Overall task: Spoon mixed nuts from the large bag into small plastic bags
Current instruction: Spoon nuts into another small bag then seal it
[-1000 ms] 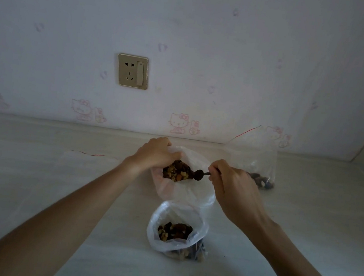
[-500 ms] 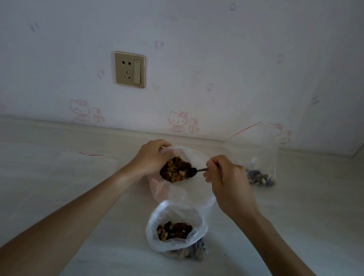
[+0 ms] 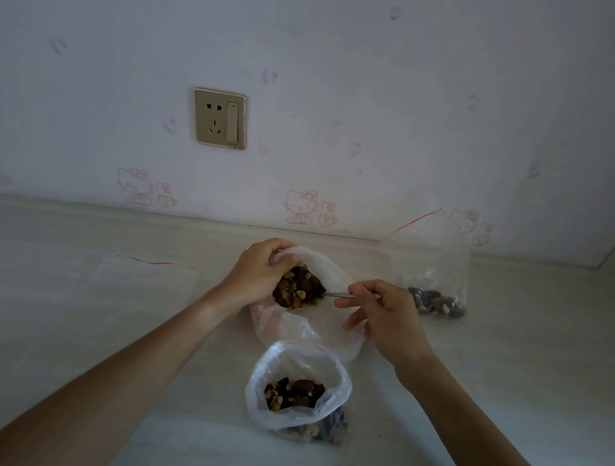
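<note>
Head view: left hand [image 3: 259, 273] grips rim of large bag [image 3: 312, 304] mid-tabletop w/ mixed nuts [image 3: 298, 288], right hand [image 3: 384, 317] pinches spoon [image 3: 340, 295] handle, bowl buried; small bag [image 3: 297, 388] nearer front edge; film prob. soft, slippery, so hold rims.

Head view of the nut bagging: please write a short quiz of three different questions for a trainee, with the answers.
1. True or false: the spoon has its bowl inside the far open bag.
2. Which hand holds that bag's rim?
3. How many bags hold nuts? A) two B) three

Key:
1. True
2. The left hand; the right hand pinches the spoon.
3. B: far bag, near bag, zip bag.
</note>
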### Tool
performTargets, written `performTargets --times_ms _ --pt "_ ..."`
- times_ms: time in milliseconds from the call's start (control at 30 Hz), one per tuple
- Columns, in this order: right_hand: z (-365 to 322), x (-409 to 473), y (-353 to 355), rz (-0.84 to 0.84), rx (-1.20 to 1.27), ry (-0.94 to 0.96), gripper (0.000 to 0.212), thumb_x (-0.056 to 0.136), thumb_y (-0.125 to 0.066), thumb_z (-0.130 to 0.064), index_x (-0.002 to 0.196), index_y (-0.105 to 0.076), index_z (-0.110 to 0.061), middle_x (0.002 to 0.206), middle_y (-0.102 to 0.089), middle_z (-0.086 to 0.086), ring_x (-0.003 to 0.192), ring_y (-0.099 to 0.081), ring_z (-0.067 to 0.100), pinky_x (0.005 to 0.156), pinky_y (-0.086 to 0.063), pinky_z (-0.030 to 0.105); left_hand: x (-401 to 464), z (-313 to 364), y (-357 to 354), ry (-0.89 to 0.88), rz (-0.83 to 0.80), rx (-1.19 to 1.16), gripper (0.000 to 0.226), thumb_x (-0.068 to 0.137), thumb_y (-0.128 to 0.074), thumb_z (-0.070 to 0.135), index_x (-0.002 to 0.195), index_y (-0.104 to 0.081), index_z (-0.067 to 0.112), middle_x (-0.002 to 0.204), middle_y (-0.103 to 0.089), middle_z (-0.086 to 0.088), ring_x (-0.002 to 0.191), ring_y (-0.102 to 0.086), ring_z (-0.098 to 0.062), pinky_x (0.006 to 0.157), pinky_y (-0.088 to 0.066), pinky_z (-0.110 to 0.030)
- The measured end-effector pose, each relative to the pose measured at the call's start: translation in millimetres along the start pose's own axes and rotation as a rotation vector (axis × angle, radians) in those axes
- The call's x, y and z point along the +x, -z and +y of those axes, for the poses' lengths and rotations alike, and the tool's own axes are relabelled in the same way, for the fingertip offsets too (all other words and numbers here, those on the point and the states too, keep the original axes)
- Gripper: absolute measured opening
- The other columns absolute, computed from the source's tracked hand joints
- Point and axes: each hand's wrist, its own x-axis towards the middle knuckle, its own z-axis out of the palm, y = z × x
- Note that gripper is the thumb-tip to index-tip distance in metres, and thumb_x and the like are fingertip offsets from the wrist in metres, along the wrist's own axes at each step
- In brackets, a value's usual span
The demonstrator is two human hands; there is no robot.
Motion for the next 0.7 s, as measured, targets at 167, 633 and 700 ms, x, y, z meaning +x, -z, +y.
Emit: performTargets --times_ms 167,633,700 --pt "1 -2 7 0.003 0.156 -0.070 0.016 0.105 -0.055 -0.013 0.102 -0.069 -0.006 0.088 -0.081 0.007 0.064 -0.073 0.018 0.053 -0.048 0.021 6 3 2 0.007 -0.001 -0.020 0.018 0.099 -0.066 0.025 0.116 -0.073 0.022 0.112 -0.074 0.008 0.108 -0.068 -0.010 0.097 -0.051 -0.027" --pt "-25 -9 14 -0.010 0.146 0.077 0.017 0.106 -0.053 -0.011 0.103 -0.068 -0.005 0.088 -0.081 0.006 0.071 -0.076 0.020 0.050 -0.052 0.021 -21 32 43 -0.034 0.044 0.101 0.037 0.092 -0.077 0.032 0.126 -0.068 0.024 0.127 -0.067 0.014 0.122 -0.059 -0.003 0.105 -0.046 -0.027" --pt "-31 -13 18 -0.009 0.164 0.093 0.017 0.106 -0.052 -0.011 0.103 -0.068 -0.004 0.088 -0.081 0.007 0.071 -0.076 0.021 0.050 -0.052 0.021 -38 39 49 -0.067 0.084 0.114 0.033 0.093 -0.075 0.030 0.124 -0.069 0.024 0.127 -0.067 0.015 0.123 -0.057 -0.001 0.106 -0.046 -0.029"
